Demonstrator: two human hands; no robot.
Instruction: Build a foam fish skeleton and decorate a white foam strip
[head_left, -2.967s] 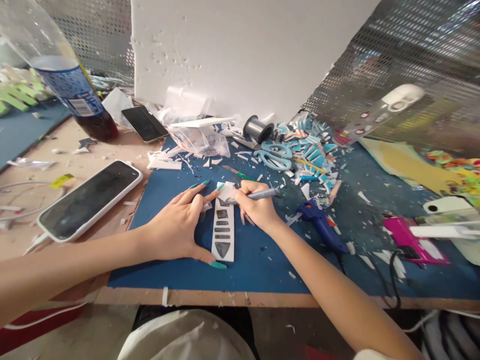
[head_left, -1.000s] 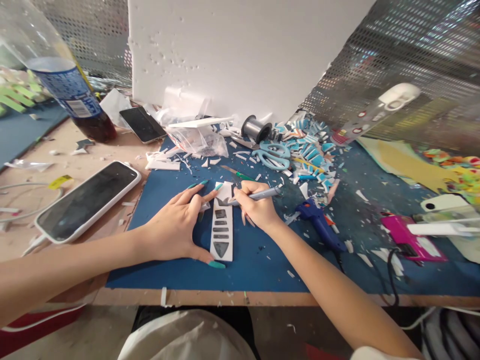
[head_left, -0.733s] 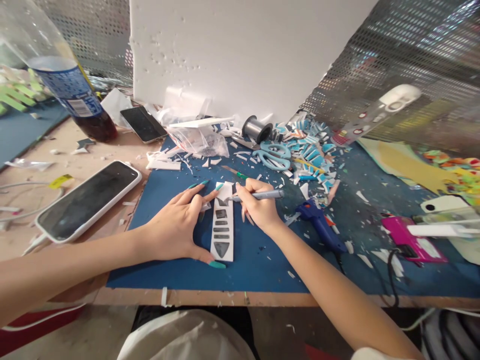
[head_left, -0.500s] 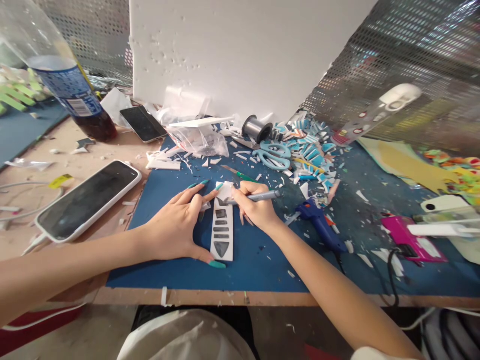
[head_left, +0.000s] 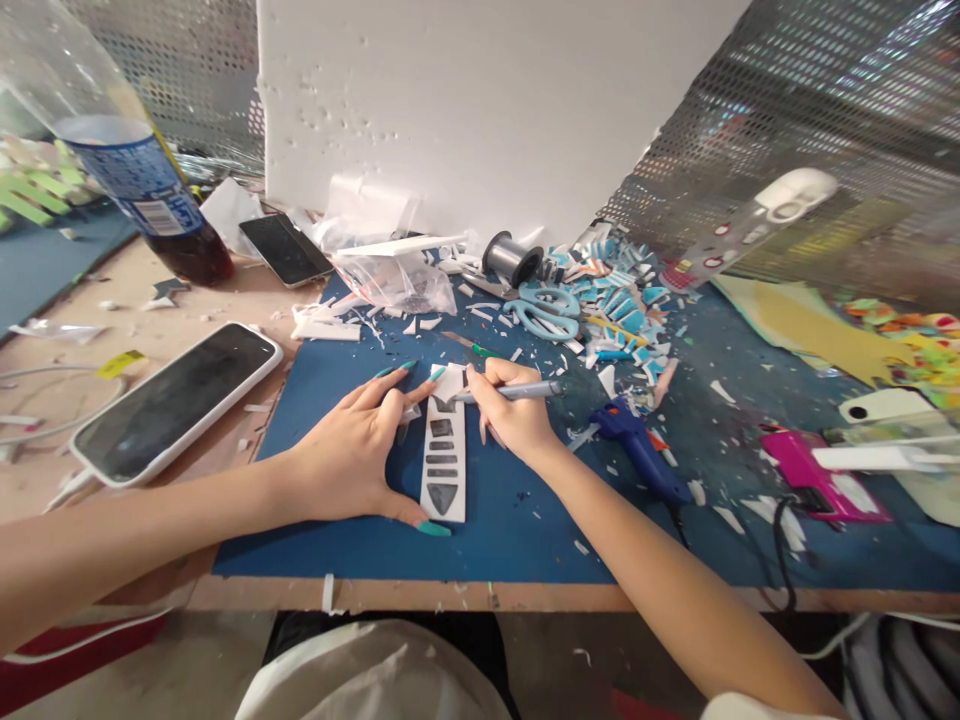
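Note:
On the blue mat lies a narrow white strip (head_left: pixel 451 500) with dark filled shapes: a triangle near its lower end, thin bars and a block above. Across its upper part sits a small white piece (head_left: pixel 448 381). My left hand (head_left: pixel 360 440), palm down with fingers spread, touches that piece with a fingertip; its thumb rests by the strip's lower end. My right hand (head_left: pixel 514 410) is closed round a grey marker (head_left: pixel 534 390), its writing end at the right edge of the strip's upper part. Fingers partly hide the marker's tip.
Behind the hands are a craft knife (head_left: pixel 469 344), light-blue scissors (head_left: pixel 547 310), a wire spool (head_left: pixel 512 258) and foam scraps. A blue glue gun (head_left: pixel 645 450) lies right of my right hand. Phones (head_left: pixel 176 400) and a cola bottle (head_left: pixel 150 190) are at the left.
My right hand with the marker has shifted slightly upward, covering more of the craft knife's green handle. My left hand, the strip and the small white piece look the same.

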